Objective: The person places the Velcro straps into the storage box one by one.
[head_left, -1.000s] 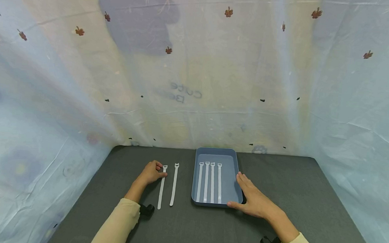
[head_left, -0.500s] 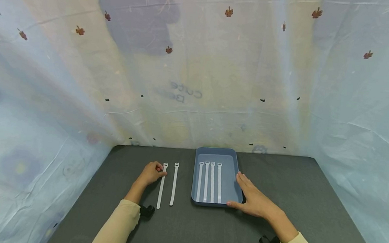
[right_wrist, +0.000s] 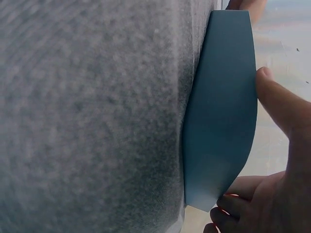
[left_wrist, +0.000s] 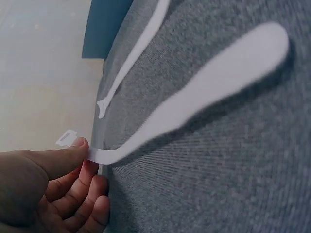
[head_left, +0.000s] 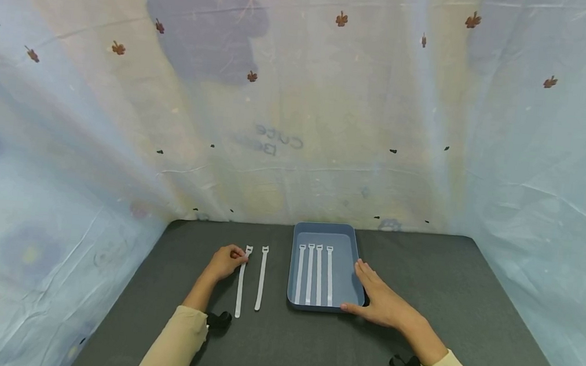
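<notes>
My left hand [head_left: 225,261] pinches a white slotted-head cable strap [head_left: 239,294] between thumb and fingertips, just below its head. In the left wrist view this strap [left_wrist: 218,77] bends up off the cloth at the held end, while its rounded tail stays low. A second white strap [head_left: 261,279] lies to its right, untouched. The blue-grey tray [head_left: 347,281] holds several similar straps [head_left: 329,276] side by side, heads away from me. At the tray's near right corner rests my right hand [head_left: 384,300], thumb on the near rim and fingers spread along the right side.
Dark grey cloth [head_left: 304,352] covers the table. A pale patterned sheet [head_left: 292,189] hangs behind it and on both sides. Black wrist-worn devices [head_left: 219,321] sit on both wrists.
The held strap's head has risen slightly, and my left hand has shifted a little left with it. My right hand and the tray keep their places.
</notes>
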Available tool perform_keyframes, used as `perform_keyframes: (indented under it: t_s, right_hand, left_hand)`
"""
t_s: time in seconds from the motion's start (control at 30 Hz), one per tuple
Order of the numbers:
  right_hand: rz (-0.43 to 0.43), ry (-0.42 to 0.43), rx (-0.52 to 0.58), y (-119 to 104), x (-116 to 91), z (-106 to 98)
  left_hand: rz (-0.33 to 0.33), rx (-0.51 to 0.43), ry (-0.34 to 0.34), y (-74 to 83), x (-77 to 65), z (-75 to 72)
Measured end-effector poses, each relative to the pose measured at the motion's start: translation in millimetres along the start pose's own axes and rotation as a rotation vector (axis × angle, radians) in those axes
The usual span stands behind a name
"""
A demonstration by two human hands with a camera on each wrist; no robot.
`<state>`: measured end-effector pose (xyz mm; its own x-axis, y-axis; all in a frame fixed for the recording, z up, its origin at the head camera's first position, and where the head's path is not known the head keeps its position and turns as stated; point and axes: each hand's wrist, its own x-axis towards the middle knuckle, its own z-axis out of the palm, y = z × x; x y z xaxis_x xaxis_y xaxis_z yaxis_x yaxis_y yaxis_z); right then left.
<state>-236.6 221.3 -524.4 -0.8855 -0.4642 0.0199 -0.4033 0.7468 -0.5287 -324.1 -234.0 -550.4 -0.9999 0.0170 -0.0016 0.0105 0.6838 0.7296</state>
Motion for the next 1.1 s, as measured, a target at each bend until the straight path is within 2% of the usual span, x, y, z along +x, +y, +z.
perform_keyframes:
  t_s: [0.37, 0.53, 0.7, 1.1]
  right_hand:
    - [0.003, -0.004, 0.006, 1, 1, 2]
    - [0.0, 0.0, -0.007, 1, 1, 2]
    - [0.002, 0.008, -0.038, -1, 2, 2]
    - [-0.006, 0.029, -0.092, -3, 3, 5]
  left_hand:
    - [0.009, -0.084, 0.02, 7.2, -7.6, -0.7]
    - [0.037, -0.118, 0.025, 14.0, -9.4, -3.9]
    - [0.069, -0.15, 0.019, 24.7, -11.2, -8.3]
    - [0.129, -0.149, 0.042, 55.6, -10.2, -23.6]
